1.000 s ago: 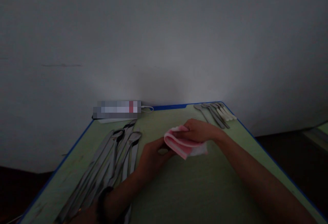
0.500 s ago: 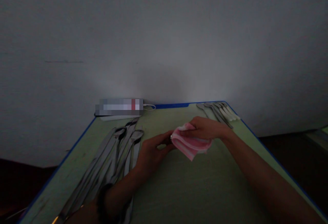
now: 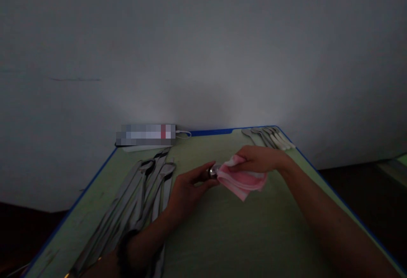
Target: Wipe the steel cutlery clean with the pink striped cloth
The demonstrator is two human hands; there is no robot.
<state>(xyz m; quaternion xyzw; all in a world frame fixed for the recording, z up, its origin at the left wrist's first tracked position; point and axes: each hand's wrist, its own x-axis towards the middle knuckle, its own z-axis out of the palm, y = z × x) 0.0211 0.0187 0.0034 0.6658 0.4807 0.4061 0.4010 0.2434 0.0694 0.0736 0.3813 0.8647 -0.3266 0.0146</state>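
You hold a metal utensil [image 3: 214, 170] in your left hand [image 3: 187, 191] and a pink-and-white cloth [image 3: 243, 179] in your right hand [image 3: 262, 158], above the counter [image 3: 235, 235].
Your left grip is narrow, thumb and fingers pinching the utensil's shiny end; the rest runs out of sight at the cloth, so its kind cannot be told. Your right grip is closed on the folded cloth, whose corner hangs below your fingers. To your left, a loose pile [image 3: 140, 197] of long spoons and other cutlery lies partly behind your left forearm. Beyond your right hand, a row [image 3: 270, 137] of smaller cutlery, some white-handled, lies near the far right corner. A white cable [image 3: 186, 134] loops at the far edge.
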